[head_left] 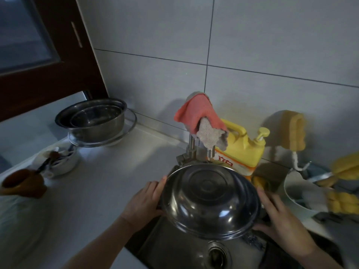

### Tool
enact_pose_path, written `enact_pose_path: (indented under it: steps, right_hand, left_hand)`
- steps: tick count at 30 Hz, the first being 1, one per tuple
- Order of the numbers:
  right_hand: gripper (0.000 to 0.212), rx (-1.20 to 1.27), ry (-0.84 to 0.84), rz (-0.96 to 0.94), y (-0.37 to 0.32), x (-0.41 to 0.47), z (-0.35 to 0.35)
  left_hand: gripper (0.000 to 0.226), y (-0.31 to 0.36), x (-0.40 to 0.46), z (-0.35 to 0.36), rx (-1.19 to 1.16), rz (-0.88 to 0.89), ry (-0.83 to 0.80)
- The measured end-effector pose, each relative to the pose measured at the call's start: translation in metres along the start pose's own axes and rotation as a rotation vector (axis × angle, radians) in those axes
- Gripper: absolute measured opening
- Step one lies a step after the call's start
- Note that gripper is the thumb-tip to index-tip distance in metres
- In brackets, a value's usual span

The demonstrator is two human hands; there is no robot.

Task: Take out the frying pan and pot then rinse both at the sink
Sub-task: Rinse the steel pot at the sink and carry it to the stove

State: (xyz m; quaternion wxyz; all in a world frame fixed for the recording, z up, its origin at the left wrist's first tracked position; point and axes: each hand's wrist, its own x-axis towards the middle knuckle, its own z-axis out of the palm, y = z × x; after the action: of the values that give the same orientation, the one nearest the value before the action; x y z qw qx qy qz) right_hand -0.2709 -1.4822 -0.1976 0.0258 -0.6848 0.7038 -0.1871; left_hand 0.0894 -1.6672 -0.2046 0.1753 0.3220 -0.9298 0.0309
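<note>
Both hands hold 1 stainless steel pot (210, 200) over the sink (165, 241). The left hand (144, 202) presses its fingers against the pot's left rim, thumb low near the sink edge; the right hand (279, 216) cups the right rim with curled fingers and thumb. The pot is tipped so its round underside, with concentric rings, faces up toward the camera and its mouth faces down and away, toward the basin. No long handle shows, so I cannot tell a long axis.

The drain (217, 255) lies just below the pot. The faucet (194, 148) stands close behind its far rim, draped with a pink cloth (198, 113) and a grey sponge (211, 136). A yellow detergent bottle (242, 148) sits just behind and to the right, near the tiled wall (252, 55).

To the left the countertop (106, 181) lies open beside the sink. Farther left stand stacked steel bowls (93, 121), a white bowl of utensils (58, 160) and a brown cup (23, 183). On the right a white bowl (297, 197) and yellow sponges (293, 131) crowd the sink's edge.
</note>
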Motion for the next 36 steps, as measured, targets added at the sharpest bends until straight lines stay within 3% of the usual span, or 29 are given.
enact_pose_path:
  steps: [5, 10, 12, 14, 15, 17, 19, 22, 26, 31, 33, 36]
  right_hand:
    - [0.144, -0.011, -0.074, -0.007, -0.010, -0.007, 0.014]
    - [0.147, -0.033, -0.021, -0.002, 0.002, -0.036, 0.013]
    - [0.147, -0.022, -0.012, 0.056, 0.009, -0.046, 0.006]
    - [0.116, -0.004, 0.020, 0.085, 0.006, -0.057, -0.006]
    - [0.091, -0.002, 0.061, 0.080, 0.005, -0.064, -0.014]
    - [0.078, -0.021, 0.084, 0.101, 0.007, -0.076, -0.023]
    - [0.083, 0.021, 0.081, 0.159, 0.016, -0.085, -0.027]
    - [0.091, -0.004, 0.054, 0.149, 0.031, -0.083, -0.029]
    - [0.096, 0.022, 0.090, 0.096, 0.031, -0.058, -0.028]
    - [0.090, 0.006, 0.239, 0.077, 0.044, -0.038, -0.017]
    - [0.091, -0.070, 0.247, 0.078, 0.047, -0.030, -0.015]
    - [0.140, -0.060, 0.062, 0.094, 0.028, -0.014, -0.006]
  left_hand:
    - [0.092, -0.006, -0.030, 0.008, 0.034, 0.001, 0.091]
    - [0.088, 0.015, -0.038, 0.010, 0.024, 0.036, 0.094]
    - [0.099, 0.027, -0.037, 0.011, 0.020, 0.062, 0.089]
    - [0.109, 0.040, -0.033, 0.009, 0.013, 0.073, 0.038]
    - [0.101, 0.046, -0.029, 0.009, 0.017, 0.092, 0.053]
    - [0.079, 0.059, -0.019, 0.007, 0.016, 0.134, 0.082]
    - [0.082, 0.070, -0.005, 0.004, 0.011, 0.152, 0.040]
    - [0.109, 0.078, 0.017, 0.002, -0.006, 0.134, -0.043]
    - [0.103, 0.077, 0.038, 0.005, -0.119, 0.072, -0.209]
    - [0.128, 0.055, 0.045, 0.006, 0.004, 0.096, -0.042]
    - [0.126, 0.043, 0.037, 0.006, 0.057, 0.087, 0.011]
    - [0.117, 0.021, 0.020, 0.012, 0.004, 0.058, 0.026]
